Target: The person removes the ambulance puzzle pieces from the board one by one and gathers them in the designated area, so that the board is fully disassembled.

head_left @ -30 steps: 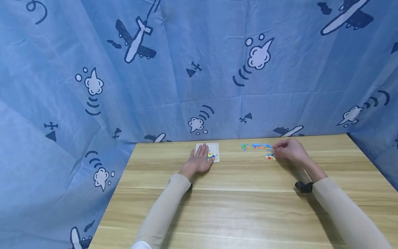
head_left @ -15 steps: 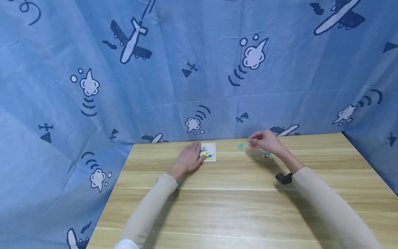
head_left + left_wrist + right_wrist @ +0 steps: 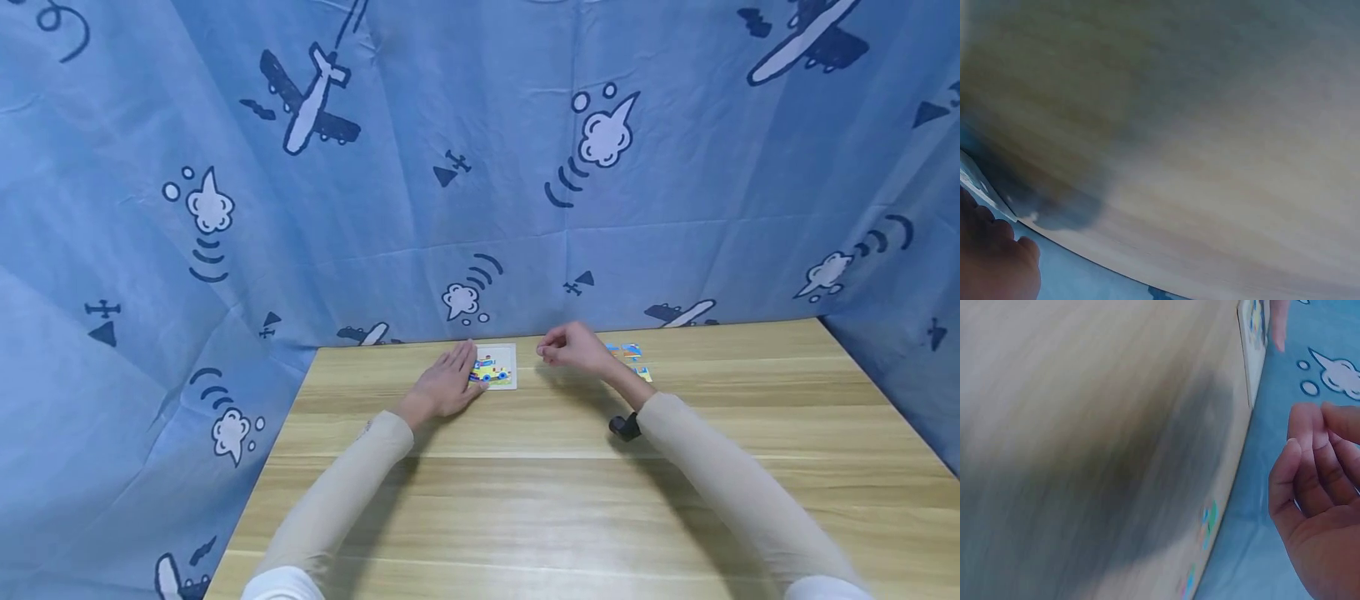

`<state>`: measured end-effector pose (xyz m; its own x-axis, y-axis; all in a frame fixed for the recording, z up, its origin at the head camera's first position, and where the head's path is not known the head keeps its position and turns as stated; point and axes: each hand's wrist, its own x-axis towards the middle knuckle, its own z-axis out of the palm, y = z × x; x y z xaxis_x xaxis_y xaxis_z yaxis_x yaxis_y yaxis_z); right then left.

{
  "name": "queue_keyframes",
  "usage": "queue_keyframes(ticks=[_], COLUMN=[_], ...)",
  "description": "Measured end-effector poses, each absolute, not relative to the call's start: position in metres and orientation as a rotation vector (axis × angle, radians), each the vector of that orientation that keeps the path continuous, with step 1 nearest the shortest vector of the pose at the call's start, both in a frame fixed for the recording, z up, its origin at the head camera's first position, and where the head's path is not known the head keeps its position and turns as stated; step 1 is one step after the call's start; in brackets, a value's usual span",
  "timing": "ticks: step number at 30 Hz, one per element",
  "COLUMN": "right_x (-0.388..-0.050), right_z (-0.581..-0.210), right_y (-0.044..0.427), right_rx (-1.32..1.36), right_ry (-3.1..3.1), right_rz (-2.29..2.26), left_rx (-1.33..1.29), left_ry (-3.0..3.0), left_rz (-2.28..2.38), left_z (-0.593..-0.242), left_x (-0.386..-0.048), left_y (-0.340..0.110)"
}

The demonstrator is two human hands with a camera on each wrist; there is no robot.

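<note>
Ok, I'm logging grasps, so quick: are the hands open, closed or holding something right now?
Left hand: open, laid over the puzzle board's left side.
Right hand: thumb and fingertips together; whether they pinch anything can't be told.

From above and behind the left hand (image 3: 444, 383) and right hand (image 3: 573, 348), the head view faces forward and down, farthest off of the 3, over table (image 3: 510, 500) and curtain (image 3: 487, 208). The 2 wrist views sit close beside their own hands, tilted. Head and right wrist share the board (image 3: 504, 351) at the left hand.
</note>
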<state>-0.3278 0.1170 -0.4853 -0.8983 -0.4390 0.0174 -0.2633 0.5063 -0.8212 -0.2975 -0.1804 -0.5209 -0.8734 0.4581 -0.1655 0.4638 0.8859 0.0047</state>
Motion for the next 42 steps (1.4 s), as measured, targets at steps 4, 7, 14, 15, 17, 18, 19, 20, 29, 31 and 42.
queue_keyframes(ticks=[4, 7, 14, 15, 17, 18, 19, 20, 29, 31, 42], right_x=[-0.33, -0.332, -0.336, -0.337, -0.339, -0.341, -0.342, -0.343, -0.349, -0.349, -0.351], right_z=[-0.49, -0.493, -0.494, -0.496, -0.498, -0.5, -0.501, -0.502, -0.508, -0.511, -0.51], right_y=[0.098, 0.084, 0.058, 0.055, 0.049, 0.046, 0.043, 0.04, 0.02, 0.018, 0.014], right_rx=[-0.621, -0.636, -0.63, -0.63, -0.639, -0.644, -0.658, -0.659, -0.703, -0.715, -0.694], right_ry=[2.552, 2.554, 2.623, 2.639, 2.669, 2.682, 2.695, 2.703, 2.733, 2.74, 2.743], right_rz=[-1.32, -1.295, -1.211, -1.198, -1.176, -1.163, -1.147, -1.134, -0.979, -0.93, -0.867], left_rx=[0.698, 0.665, 0.672, 0.678, 0.688, 0.689, 0.689, 0.687, 0.678, 0.677, 0.662], left_ry=[2.873, 2.863, 2.879, 2.88, 2.88, 2.878, 2.877, 2.877, 2.879, 2.873, 2.872], left_rz=[-0.039, -0.043, -0.051, -0.054, -0.062, -0.064, -0.069, -0.065, -0.031, -0.033, -0.078], left_z=[-0.526, -0.529, -0.531, -0.531, -0.532, -0.532, -0.532, -0.533, -0.532, -0.532, -0.526], left_x=[-0.298, -0.297, -0.299, -0.299, -0.299, -0.299, -0.299, -0.299, -0.298, -0.297, -0.299], left_y=[-0.181, -0.181, -0.181, -0.181, -0.181, -0.181, -0.182, -0.182, -0.181, -0.18, -0.176])
